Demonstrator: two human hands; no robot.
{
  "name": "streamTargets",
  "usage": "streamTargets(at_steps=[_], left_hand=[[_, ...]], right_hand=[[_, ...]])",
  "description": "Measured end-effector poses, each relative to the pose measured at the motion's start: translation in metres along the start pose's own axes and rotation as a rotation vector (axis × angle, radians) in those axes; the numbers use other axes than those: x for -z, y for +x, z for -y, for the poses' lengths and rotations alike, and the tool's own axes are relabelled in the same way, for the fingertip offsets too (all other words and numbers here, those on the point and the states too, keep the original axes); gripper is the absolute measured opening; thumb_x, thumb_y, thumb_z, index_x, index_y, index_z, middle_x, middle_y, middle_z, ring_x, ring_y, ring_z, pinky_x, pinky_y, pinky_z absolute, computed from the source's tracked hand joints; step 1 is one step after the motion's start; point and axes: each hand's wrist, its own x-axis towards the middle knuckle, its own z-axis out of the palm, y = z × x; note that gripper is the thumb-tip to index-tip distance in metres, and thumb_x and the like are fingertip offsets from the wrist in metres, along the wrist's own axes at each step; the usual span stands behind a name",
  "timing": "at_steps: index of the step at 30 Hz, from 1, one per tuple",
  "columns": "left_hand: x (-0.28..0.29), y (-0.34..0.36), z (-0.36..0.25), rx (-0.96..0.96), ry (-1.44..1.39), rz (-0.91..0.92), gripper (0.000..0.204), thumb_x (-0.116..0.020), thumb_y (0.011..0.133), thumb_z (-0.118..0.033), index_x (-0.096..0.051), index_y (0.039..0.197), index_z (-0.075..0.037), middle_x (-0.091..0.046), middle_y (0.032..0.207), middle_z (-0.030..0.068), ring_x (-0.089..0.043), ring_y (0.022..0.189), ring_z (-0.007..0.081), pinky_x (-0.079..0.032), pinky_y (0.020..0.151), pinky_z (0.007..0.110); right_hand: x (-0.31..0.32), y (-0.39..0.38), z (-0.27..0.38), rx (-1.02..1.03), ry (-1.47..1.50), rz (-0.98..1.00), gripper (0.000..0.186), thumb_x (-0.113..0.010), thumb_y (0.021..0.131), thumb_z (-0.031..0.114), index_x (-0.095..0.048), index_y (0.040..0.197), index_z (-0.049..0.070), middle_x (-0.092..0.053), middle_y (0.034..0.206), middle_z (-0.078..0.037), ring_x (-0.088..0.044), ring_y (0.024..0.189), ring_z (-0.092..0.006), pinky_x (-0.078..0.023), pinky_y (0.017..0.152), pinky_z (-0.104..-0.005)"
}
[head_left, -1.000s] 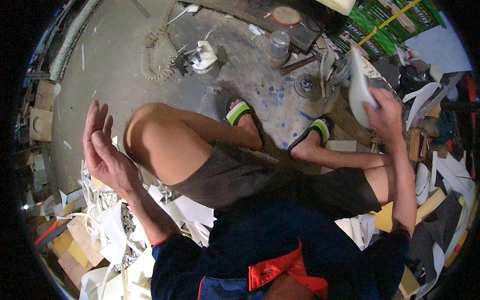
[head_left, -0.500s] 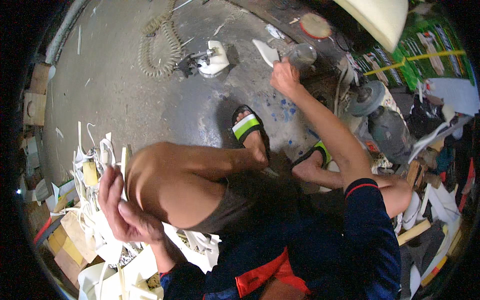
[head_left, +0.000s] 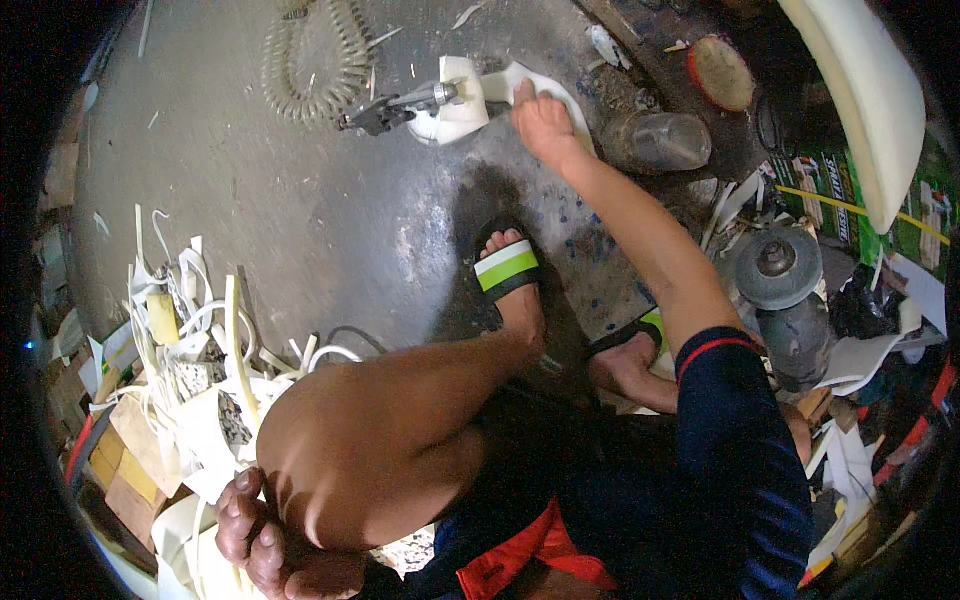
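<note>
My right hand [head_left: 548,128] reaches forward over the floor, its fingers closed on a thin, curved white piece [head_left: 565,95]. Beside that piece, to the left, lies a black and silver hand tool [head_left: 405,108] against a white block-like part [head_left: 462,105]; how the two join cannot be made out. Low at the left, next to my bent knee, my left hand [head_left: 260,545] is palm up with loosely curled fingers and nothing visible in it.
A coiled hose [head_left: 278,85] lies at the far left. Right of my hand are a clear jar [head_left: 665,140], a round red-rimmed disc [head_left: 720,73] and a grey machine with a wheel [head_left: 780,268]. White offcuts [head_left: 190,340] pile up at left. A large cream panel [head_left: 880,110] juts in.
My right hand has moved left with the white piece, bringing it beside the hand tool and block-like part. My left hand has dropped lower beside the knee. The view has shifted.
</note>
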Motion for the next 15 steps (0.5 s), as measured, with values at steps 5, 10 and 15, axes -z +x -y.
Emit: streamTargets(at_steps=[5,10,15], left_hand=[[0.008,-0.010,0.009,-0.005,-0.056,-0.026,0.063,-0.045,0.088,-0.059,-0.058,0.123,-0.009,-0.056,0.115,0.0345,-0.063,0.094,0.0472,-0.055,0.081,0.054],[0.011,-0.022,0.017,-0.047,-0.088,-0.143,0.065,-0.048,0.083,-0.062,-0.059,0.117,-0.009,-0.056,0.109,0.0356,-0.062,0.089,0.0499,-0.056,0.073,0.057],[0.009,-0.015,0.027,-0.226,-0.057,-0.114,0.072,-0.045,0.082,-0.070,-0.056,0.113,-0.006,-0.057,0.097,0.0330,-0.062,0.080,0.0517,-0.057,0.063,0.060]], right_hand=[[-0.012,-0.110,0.002,0.266,-0.200,-0.070,0.042,-0.062,0.085,0.019,-0.062,0.118,-0.007,-0.062,0.119,-0.023,-0.070,0.086,-0.0305,-0.059,0.071,-0.0408],[0.026,-0.146,-0.021,0.202,0.118,0.208,0.027,-0.054,0.085,0.008,-0.064,0.110,0.002,-0.068,0.107,-0.020,-0.069,0.085,-0.0375,-0.058,0.072,-0.0465],[0.039,-0.074,-0.042,0.017,0.167,0.027,0.030,-0.056,0.085,0.009,-0.062,0.113,0.003,-0.067,0.110,-0.019,-0.068,0.085,-0.0394,-0.057,0.070,-0.0466]])
